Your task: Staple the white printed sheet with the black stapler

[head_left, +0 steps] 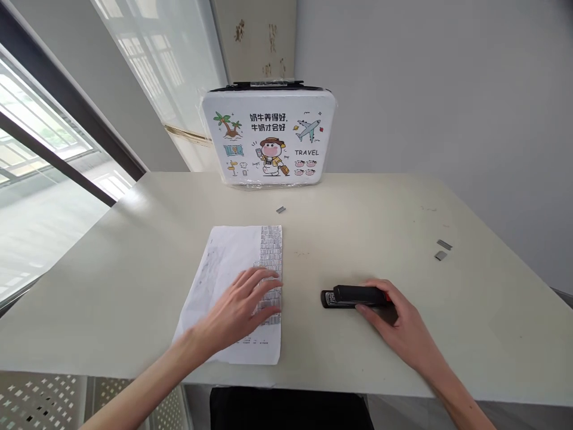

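Observation:
A sheet of white paper (237,251) lies on the table, its right side covered with dense rows of staples (271,245). My left hand (246,301) rests on the paper with fingers spread, the fingertips over the stapled strip near the right edge. To the right, a black stapler (358,294) sits flat on the table, pointing left toward the paper with a gap between them. My right hand (400,319) grips the stapler's rear part, thumb on the near side and fingers on the far side.
A white cartoon-printed case (271,137) in clear wrap stands at the back of the table (380,227). Small staple strips lie in front of it (280,209) and at the right (444,245). A window (54,119) is at the left, a wall behind.

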The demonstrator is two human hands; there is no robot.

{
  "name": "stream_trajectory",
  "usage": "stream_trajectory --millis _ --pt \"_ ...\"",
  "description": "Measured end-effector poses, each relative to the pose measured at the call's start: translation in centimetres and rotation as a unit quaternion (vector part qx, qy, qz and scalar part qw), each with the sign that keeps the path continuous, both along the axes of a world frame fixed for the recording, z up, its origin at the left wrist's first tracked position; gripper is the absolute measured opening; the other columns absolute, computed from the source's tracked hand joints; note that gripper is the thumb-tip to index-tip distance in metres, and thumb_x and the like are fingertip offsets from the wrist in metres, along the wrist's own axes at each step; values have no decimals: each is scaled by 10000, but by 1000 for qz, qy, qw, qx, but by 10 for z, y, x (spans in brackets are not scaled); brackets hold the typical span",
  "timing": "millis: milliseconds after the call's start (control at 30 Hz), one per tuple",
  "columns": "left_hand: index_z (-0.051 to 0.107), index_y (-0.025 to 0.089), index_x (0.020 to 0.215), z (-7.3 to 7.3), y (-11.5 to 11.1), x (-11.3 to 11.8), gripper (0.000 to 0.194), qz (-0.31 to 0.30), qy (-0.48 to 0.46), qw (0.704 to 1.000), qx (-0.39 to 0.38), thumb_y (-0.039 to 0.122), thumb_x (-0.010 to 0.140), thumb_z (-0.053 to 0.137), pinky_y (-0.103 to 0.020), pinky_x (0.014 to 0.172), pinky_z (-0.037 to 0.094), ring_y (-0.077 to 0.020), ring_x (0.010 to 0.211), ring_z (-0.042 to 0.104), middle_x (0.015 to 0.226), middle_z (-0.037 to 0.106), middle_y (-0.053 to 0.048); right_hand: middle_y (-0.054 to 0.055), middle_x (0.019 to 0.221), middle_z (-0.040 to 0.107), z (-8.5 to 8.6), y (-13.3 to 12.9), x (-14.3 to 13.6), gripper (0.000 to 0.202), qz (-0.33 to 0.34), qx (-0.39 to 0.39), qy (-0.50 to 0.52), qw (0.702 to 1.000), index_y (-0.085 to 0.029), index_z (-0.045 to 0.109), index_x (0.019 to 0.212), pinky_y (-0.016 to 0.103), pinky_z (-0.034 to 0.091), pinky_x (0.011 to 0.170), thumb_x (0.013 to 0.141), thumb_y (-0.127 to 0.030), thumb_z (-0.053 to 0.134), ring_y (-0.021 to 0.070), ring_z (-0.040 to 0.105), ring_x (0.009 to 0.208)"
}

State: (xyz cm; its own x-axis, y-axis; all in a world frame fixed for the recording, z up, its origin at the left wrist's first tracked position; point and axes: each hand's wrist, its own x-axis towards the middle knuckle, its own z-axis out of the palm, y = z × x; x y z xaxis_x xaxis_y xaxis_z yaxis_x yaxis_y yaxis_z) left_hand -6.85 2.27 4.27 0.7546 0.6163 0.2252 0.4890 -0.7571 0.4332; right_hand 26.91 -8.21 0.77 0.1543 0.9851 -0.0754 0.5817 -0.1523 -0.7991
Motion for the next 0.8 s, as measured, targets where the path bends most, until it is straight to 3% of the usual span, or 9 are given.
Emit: stream_trajectory --millis 167,267,400,500,633,800 --pt "307 296 1646 6 -32 -57 657 -3 107 994 -18 440 1061 569 -556 1221 379 -346 1571 287 1689 356 -95 53 1170 721 4 -2 -2 375 -9 -2 -1 1000 -312 602 1208 321 579 710 954 -588 631 264 686 1004" --pt "146 292 1695 6 -53 -66 818 -8 152 988 -15 501 1038 587 -578 1239 333 -365 1588 222 1723 257 -85 55 1157 727 1 -3 -2 399 -15 2 -5 1000 -316 611 1208 319 578 681 937 -607 643 266 692 986" --pt "98 265 1701 9 -77 -61 1024 0 159 987 -1 647 936 662 -594 1230 336 -405 1584 193 1725 218 -105 63 1145 726 0 -5 -2 394 -10 8 3 1000 -315 609 1214 314 576 660 944 -600 640 268 691 987" --pt "107 274 1702 12 -91 -57 976 -2 167 986 10 450 954 709 -589 1240 326 -404 1585 186 1728 221 -82 60 1142 731 -2 -6 0 390 -7 12 1 1000 -309 610 1209 314 573 652 951 -600 632 264 686 965" --pt "148 283 1699 8 -101 -55 921 -29 154 988 7 56 888 522 -606 1242 322 -388 1587 186 1732 218 -48 61 1178 722 -7 -7 4 396 7 1 6 1000 -307 586 1226 296 542 590 963 -602 612 261 677 960" --pt "154 354 1689 -4 -97 -33 1066 -25 114 993 15 -99 753 383 -671 1226 309 -375 1600 113 1751 143 -20 49 1175 700 -8 -5 7 377 26 -11 19 999 -314 570 1212 318 571 698 972 -603 597 247 663 970"
